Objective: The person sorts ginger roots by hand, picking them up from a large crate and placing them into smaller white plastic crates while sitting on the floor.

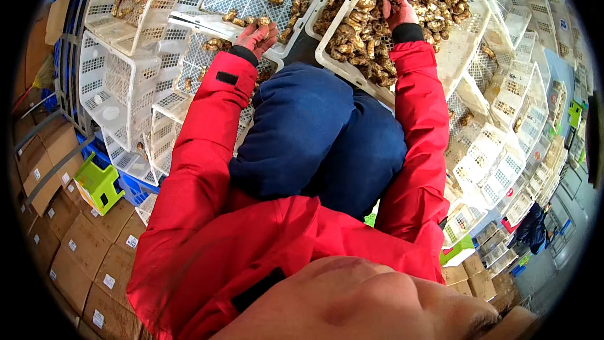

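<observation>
My left hand (257,40) is closed around a small brown and cream mushroom-like piece (263,21), over the near edge of a shallow white plastic crate (217,27). A few similar pieces lie spaced out on that crate's lattice bottom. My right hand (400,11) reaches into a fuller white crate (462,56), thumb and fingers apart. Its fingertips touch a knobbly piece on the heap (371,31) of the same brown and cream pieces. Fingers partly hide what lies directly beneath them.
White perforated crates (119,82) are stacked on my left, and more crates (497,151) run down the right side. Cardboard boxes (72,249) and a green stool (99,182) stand at the lower left. My blue-clad knees (302,126) sit between the working crates.
</observation>
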The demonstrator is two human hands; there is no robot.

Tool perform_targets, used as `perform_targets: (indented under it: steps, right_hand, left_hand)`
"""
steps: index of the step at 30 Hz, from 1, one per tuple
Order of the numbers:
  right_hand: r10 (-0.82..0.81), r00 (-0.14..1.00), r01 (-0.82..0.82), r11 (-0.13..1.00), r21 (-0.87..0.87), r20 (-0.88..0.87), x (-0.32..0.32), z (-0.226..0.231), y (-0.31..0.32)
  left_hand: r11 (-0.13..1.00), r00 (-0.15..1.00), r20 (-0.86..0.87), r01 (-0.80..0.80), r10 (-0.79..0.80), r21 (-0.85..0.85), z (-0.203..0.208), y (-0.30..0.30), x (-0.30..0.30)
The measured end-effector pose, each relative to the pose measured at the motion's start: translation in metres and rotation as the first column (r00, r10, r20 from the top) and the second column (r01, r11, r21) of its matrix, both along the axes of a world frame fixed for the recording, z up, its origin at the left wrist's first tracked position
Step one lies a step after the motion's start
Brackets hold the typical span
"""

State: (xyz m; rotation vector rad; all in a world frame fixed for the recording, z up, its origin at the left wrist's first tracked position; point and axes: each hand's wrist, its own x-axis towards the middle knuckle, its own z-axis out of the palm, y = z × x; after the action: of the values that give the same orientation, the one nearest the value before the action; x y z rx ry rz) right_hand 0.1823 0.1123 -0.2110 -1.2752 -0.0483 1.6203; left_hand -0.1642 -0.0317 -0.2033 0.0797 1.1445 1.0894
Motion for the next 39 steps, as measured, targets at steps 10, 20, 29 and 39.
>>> perform_targets:
  steps: [10, 20, 29, 39]
  right_hand:
    - [0.334, 0.942, -0.330, 0.902, 0.280, 0.034, 0.018, 0.075, -0.084]
    - [0.349, 0.887, -0.448, 0.807, 0.385, 0.302, 0.046, 0.132, -0.127]
    - [0.109, 0.530, -0.728, 0.567, 0.385, 0.841, 0.030, 0.194, -0.140]
    - [-0.119, 0.678, -0.453, 0.710, 0.539, 0.726, 0.062, 0.231, -0.163]
  left_hand:
    - [0.996, 0.990, 0.122, -0.069, 0.075, -0.048, -0.019, 0.001, -0.011]
    - [0.995, 0.991, 0.085, 0.101, -0.103, 0.025, 0.015, 0.006, 0.015]
    - [0.505, 0.579, 0.060, 0.651, -0.813, 0.567, 0.116, 0.077, 0.056]
    - [0.678, 0.646, 0.287, 0.504, -0.707, 0.536, 0.203, 0.035, 0.226]
